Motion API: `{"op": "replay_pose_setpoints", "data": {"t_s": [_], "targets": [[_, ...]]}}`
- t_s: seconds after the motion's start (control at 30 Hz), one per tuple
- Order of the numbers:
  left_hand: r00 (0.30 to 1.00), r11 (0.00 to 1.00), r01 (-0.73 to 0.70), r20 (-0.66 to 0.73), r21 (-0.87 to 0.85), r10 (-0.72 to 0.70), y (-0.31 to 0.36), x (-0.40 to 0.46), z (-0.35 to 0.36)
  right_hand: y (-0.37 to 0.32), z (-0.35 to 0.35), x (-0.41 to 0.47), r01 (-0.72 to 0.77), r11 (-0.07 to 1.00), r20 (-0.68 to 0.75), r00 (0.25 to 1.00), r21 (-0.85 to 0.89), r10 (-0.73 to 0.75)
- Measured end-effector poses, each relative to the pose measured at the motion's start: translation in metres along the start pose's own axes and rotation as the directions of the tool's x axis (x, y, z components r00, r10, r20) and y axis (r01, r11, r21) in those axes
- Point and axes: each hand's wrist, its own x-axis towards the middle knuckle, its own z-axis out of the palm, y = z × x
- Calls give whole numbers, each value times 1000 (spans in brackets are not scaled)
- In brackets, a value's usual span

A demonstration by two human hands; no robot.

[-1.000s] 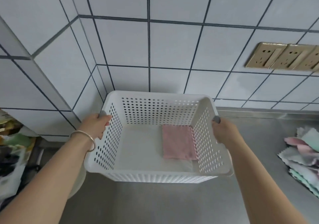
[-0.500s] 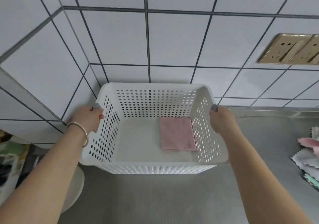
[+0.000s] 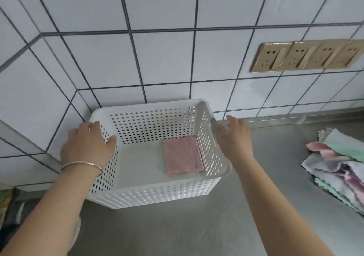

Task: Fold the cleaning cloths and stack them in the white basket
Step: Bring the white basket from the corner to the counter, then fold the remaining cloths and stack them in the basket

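A white basket (image 3: pixel 157 188) is seen standing on a steel counter (image 3: pixel 197 226), pushed close to the tiled wall (image 3: pixel 157 58) in the corner. On the basket's floor, against its right wall, one folded pink cloth (image 3: pixel 183 154) is laid flat.

The left hand (image 3: pixel 88 145) is placed over the basket's left rim, near the back corner, with the thumb reaching inside along the perforated wall; the fingers on the outer side are hidden, so whether the rim is gripped or merely touched cannot be told. A thin metal bangle (image 3: pixel 82 166) is worn on that wrist.

The right hand (image 3: pixel 234 139) is held just beside the basket's right rim with its fingers spread and nearly straight, and nothing is held in it. Whether the thumb touches the rim cannot be told, since the picture is blurred there.

A loose pile of unfolded cloths (image 3: pixel 340 163), pink, green, grey and white, is left on the counter well apart to the right. A row of gold-coloured wall sockets (image 3: pixel 307 56) is mounted on the tiles above.
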Motion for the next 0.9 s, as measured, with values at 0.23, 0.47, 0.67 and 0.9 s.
{"op": "replay_pose_setpoints", "data": {"t_s": [0.23, 0.47, 0.67, 0.9], "targets": [[774, 757, -614, -356, -222, 524, 132, -81, -14, 94, -21, -68, -18, 997, -96, 995, 71, 24], [551, 491, -820, -172, -294, 817, 211, -121, 36, 176, -36, -89, -329, 940, -75, 939, 95, 336], [573, 568, -718, 123, -402, 811, 211, -129, 82, 189, -31, -100, -390, 919, -94, 915, 49, 393], [577, 672, -628, 345, -392, 740, 213, -159, 103, 192, -27, -106, -368, 927, -214, 913, -69, 346]]}}
